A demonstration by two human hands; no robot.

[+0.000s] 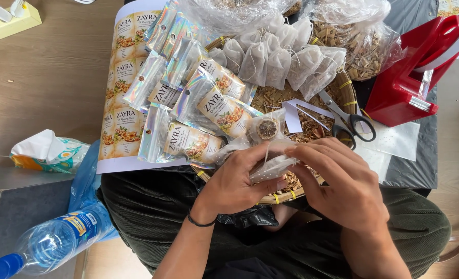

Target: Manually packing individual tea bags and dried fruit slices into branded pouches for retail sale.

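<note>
both hands meet over the lap, just in front of a round woven bamboo tray (349,89). left hand (237,183) and right hand (338,183) pinch the same small white mesh sachet (270,166) between thumb and fingertips, left from its left end, right from its top right edge. sachet looks flat-ish, translucent white fabric, pale with tiny dots, slightly crumpled; a thin white drawstring (266,153) runs up out of it between the two thumbs. contents can't be made out. a thin black band (200,222) sits on the left wrist.

just above the hands: a clear small pouch with a dried round slice inside (266,128), lying on loose dried herb chips in the tray. further up from the hands, a row of filled white mesh tea bags (278,62) leaning against each other. up-left of the left hand, a pile of shiny holographic foil packets with cream labels (208,111), resting partly on a printed label sheet (123,111). up-right of the right hand, grey-bladed scissors with black handles (349,120), touching the tray edge, and white paper strips (294,114) beside them. far up-right, a red tape dispenser (420,72). above it all, clear plastic bags of dried herbs (363,39).

left of the left forearm: a clear plastic water bottle with blue cap (48,243) lying on its side, and a soft tissue pack (48,152) near it.
</note>
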